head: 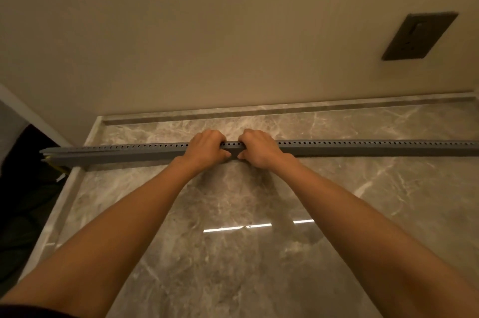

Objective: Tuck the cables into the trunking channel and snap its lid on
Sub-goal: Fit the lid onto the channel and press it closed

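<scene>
A long grey slotted trunking channel [363, 148] lies across the marble counter from the left edge to past the right edge of the frame. Its grey lid [124, 155] runs along its near face. My left hand [206, 148] and my right hand [259, 148] grip the trunking side by side at its middle, fingers curled over the top and thumbs on the near face. A bit of yellow cable [55, 166] shows under the trunking's left end. Whatever cable lies inside the channel is hidden.
The marble counter [233, 214] has a raised lip at the back and on the left. A beige wall rises behind it, with a dark socket plate [420, 36] at the upper right. A dark drop lies beyond the left edge.
</scene>
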Demonstrator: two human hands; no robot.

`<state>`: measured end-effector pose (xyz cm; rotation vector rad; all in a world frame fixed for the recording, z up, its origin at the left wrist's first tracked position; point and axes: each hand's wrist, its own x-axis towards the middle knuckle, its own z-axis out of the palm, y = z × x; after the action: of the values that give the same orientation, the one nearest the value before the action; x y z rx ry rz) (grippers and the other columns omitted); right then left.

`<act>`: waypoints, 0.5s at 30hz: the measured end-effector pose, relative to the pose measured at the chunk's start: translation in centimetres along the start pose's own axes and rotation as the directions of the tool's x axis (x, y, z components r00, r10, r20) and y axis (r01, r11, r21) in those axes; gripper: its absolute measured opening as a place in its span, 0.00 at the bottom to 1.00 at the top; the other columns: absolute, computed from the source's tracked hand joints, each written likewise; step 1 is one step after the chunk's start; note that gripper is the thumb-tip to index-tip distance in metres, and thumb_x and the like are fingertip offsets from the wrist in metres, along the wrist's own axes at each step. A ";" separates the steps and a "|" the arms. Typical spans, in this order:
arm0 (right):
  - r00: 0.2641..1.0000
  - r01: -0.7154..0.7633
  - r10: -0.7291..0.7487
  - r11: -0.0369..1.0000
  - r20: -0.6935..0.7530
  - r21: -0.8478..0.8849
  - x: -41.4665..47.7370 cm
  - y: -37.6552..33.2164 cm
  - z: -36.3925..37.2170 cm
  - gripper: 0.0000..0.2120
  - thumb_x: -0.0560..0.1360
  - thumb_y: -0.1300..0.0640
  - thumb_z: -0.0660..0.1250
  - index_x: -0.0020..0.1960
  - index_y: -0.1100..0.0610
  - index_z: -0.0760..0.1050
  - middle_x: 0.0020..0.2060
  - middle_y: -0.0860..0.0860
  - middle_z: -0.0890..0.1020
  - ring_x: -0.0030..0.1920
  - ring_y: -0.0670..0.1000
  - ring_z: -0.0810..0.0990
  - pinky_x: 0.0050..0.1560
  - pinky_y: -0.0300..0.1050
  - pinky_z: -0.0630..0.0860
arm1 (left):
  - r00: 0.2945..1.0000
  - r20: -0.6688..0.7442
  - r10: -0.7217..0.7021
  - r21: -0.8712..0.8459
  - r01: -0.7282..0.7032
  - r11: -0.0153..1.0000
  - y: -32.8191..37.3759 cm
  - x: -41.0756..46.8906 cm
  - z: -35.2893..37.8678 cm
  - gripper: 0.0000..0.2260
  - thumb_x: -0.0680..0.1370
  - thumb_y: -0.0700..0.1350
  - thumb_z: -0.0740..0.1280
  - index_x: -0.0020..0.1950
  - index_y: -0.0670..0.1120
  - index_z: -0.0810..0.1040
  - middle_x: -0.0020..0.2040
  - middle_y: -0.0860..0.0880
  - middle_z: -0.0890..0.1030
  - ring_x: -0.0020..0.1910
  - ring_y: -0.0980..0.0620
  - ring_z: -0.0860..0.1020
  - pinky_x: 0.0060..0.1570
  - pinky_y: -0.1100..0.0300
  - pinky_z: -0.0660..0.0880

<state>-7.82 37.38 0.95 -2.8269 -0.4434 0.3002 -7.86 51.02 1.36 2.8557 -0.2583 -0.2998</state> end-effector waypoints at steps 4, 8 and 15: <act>1.000 0.018 -0.018 1.000 -0.014 -0.001 -0.1 0.5 -0.2 0.12 0.74 0.57 0.67 0.54 0.64 0.77 0.55 0.59 0.78 0.54 0.60 0.77 0.48 0.47 0.70 | 1.000 -0.020 0.012 0.026 -0.011 1.000 0.6 -0.2 0.3 0.10 0.73 0.45 0.69 0.44 0.38 0.81 0.41 0.38 0.79 0.47 0.39 0.78 0.43 0.51 0.73; 1.000 0.011 -0.011 0.999 0.009 0.038 -0.2 0.9 -0.6 0.12 0.73 0.56 0.68 0.53 0.63 0.78 0.52 0.60 0.80 0.52 0.60 0.78 0.43 0.44 0.66 | 1.000 -0.029 0.009 -0.057 -0.011 0.998 0.4 -0.4 0.4 0.12 0.74 0.48 0.69 0.52 0.41 0.81 0.48 0.40 0.82 0.45 0.45 0.77 0.41 0.57 0.67; 0.996 0.081 -0.082 0.996 0.038 0.023 -0.6 -0.5 -0.1 0.16 0.74 0.54 0.68 0.58 0.62 0.74 0.56 0.59 0.77 0.56 0.59 0.76 0.54 0.52 0.73 | 0.994 0.099 -0.039 0.000 0.039 0.999 -2.5 -1.4 -1.1 0.15 0.71 0.47 0.72 0.54 0.42 0.77 0.53 0.41 0.80 0.51 0.42 0.77 0.48 0.52 0.73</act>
<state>-8.53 37.60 1.27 -2.7779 -0.5594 0.3417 -8.58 53.90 2.00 2.8504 -0.2207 -0.4500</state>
